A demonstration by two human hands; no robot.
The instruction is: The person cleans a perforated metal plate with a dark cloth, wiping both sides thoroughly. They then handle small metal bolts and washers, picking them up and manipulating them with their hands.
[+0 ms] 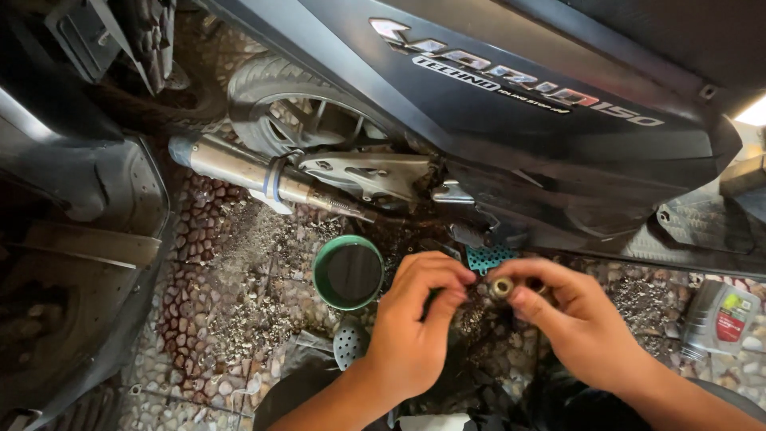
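My right hand [578, 319] pinches a small brass-coloured round fitting [501, 288] between thumb and fingers, low in the middle of the view. My left hand [416, 319] is curled right beside it, its fingertips touching or nearly touching the same small part; what it grips is hidden by the fingers. Both hands hover over a pebbled floor [239, 311] beneath a dark scooter body [511, 112]. A green round pan [348, 273] of dark liquid sits on the floor just left of my left hand.
The scooter's rear wheel [291, 112] and a silver exhaust pipe [239, 172] lie beyond the pan. A grey bottle [722, 319] with a red label lies at the right. Another dark vehicle panel [80, 239] fills the left side. Grit and stains cover the pebbles.
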